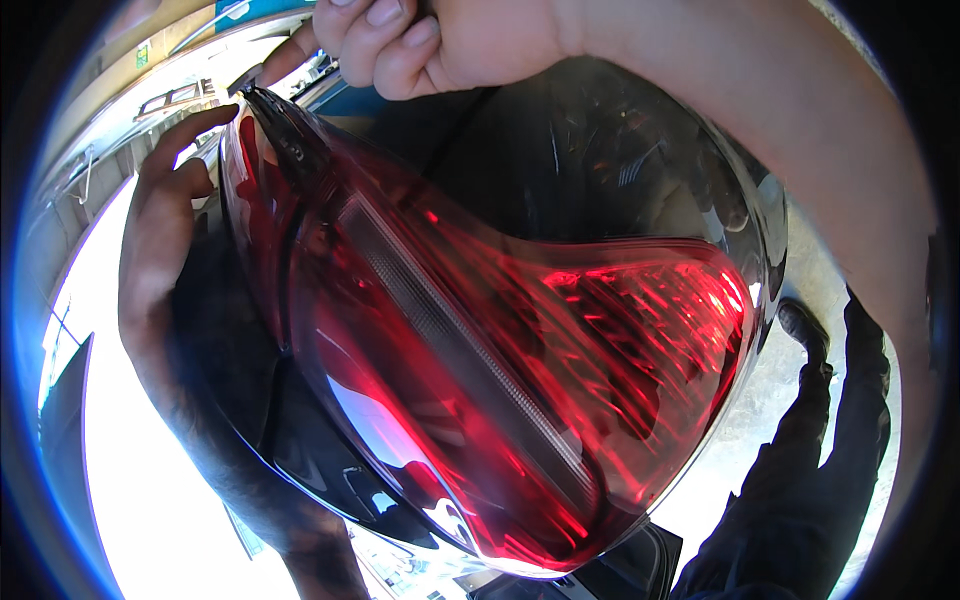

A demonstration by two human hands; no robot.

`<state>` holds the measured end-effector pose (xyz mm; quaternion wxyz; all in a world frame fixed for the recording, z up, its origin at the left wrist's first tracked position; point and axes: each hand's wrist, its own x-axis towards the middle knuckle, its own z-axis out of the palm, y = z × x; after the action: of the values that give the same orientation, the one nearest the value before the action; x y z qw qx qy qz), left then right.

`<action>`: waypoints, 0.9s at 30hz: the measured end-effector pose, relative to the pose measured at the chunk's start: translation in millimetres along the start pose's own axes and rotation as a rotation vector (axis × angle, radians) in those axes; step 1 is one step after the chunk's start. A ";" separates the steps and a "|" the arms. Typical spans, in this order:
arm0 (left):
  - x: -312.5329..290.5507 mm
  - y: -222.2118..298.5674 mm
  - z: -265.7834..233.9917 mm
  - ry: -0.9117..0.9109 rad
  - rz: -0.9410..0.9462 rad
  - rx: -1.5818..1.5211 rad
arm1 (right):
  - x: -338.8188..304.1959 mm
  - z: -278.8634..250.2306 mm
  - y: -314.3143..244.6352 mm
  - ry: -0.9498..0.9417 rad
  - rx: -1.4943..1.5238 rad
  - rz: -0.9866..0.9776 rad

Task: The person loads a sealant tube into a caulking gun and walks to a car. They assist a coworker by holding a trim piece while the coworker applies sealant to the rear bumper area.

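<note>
A large red tail light (470,360) with a clear ribbed strip fills the middle of the head view, framed by glossy dark car bodywork (590,130). At its narrow upper-left end sits a small dark piece (246,80), too small to name. My right hand (400,45) reaches across the top with most fingers curled; one stretched finger meets this piece, and the thumb's grip is hidden. Beside the same corner, my left hand (170,205) has its forefinger tip at the lamp's edge. Its thumb is apart from that finger, with nothing visible between them.
My legs in dark trousers (780,500) and a dark shoe (803,328) are at the right, over a pale floor (810,265). A dark panel-like part (640,565) shows below the lamp. Bright glare washes out the left side.
</note>
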<state>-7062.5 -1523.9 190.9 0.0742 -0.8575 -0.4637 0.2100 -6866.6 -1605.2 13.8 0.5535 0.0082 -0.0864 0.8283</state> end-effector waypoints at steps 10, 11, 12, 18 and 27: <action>30.4 -2.4 -7.8 -0.057 0.019 0.007 | -0.2 -0.5 7.3 0.046 0.046 -0.085; 33.0 -5.3 -9.0 -0.064 0.021 0.009 | -0.9 -1.6 7.3 0.050 0.049 -0.089; 36.1 -8.8 -11.4 -0.070 0.022 0.009 | -1.4 -1.3 8.7 0.055 0.053 -0.096; 54.2 -13.8 -16.8 -0.106 0.031 0.010 | -3.1 -1.4 13.6 0.093 0.069 -0.146; 42.7 2.7 -13.5 -0.039 0.049 -0.015 | -1.8 -7.6 15.6 0.040 0.009 -0.142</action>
<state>-7034.1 -1489.2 189.7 0.0534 -0.8649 -0.4454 0.2251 -6879.6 -1611.5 4.0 0.6124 0.0001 -0.0709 0.7873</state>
